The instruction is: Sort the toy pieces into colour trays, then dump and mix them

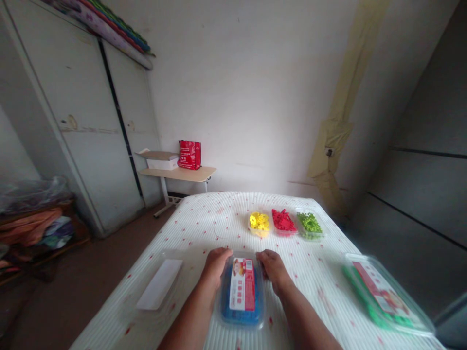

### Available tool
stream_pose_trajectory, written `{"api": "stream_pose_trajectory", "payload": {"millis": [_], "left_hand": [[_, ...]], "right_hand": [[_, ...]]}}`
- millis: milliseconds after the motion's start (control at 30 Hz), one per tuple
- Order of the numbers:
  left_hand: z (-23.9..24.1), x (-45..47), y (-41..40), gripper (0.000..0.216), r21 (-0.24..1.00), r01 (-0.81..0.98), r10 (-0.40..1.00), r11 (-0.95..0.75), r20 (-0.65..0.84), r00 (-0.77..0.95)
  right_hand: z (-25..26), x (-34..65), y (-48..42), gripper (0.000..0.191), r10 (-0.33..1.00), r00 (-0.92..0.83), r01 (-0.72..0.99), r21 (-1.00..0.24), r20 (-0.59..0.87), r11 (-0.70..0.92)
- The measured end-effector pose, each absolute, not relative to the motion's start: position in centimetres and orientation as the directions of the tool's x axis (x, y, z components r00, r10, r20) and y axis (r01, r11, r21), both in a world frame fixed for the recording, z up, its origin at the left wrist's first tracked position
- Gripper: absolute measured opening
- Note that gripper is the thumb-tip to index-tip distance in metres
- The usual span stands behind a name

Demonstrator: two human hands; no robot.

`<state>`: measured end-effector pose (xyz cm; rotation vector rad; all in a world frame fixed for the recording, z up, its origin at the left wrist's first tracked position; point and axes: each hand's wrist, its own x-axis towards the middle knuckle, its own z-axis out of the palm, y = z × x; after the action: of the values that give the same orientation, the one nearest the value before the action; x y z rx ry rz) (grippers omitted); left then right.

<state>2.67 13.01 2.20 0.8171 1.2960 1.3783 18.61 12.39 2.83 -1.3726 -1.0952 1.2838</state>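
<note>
A clear plastic box full of blue pieces, with a red and white label on its lid, lies on the white cloth-covered table in front of me. My left hand grips the box's far left corner with curled fingers. My right hand grips its far right corner the same way. Beyond the box stand three open trays side by side: yellow pieces, red pieces and green pieces.
A clear lid or empty tray lies at the left of the table. A second labelled box with green pieces sits at the right edge. A small side table with a red bag stands by the wall, next to a wardrobe.
</note>
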Motion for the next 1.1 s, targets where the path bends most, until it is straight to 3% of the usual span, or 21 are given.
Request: {"api": "stream_pose_trajectory", "payload": {"millis": [300,533,867,1100], "left_hand": [[1.3,2.4,12.9,0.019,0.978,-0.184,0.977,0.099,-0.131,-0.169],[2.1,1.5,11.9,0.029,0.997,-0.036,0.983,0.064,-0.069,-0.17],[0.9,-1.5,3.5,0.044,0.959,0.243,0.988,0.146,-0.13,-0.08],[1.1,-1.0,1.5,0.045,0.966,0.215,0.987,0.141,-0.155,0.049]], "right_hand": [[2.4,18.5,12.4,0.023,0.986,0.075,0.053,-0.987,-0.148,-0.152],[3.1,19.1,11.3,0.031,0.99,0.025,0.093,-0.986,-0.138,-0.14],[2.6,23.0,4.1,0.029,0.92,-0.315,0.131,-0.971,-0.232,-0.2],[1.8,22.3,2.8,0.028,0.899,-0.376,0.066,-0.974,-0.225,-0.216]]}}
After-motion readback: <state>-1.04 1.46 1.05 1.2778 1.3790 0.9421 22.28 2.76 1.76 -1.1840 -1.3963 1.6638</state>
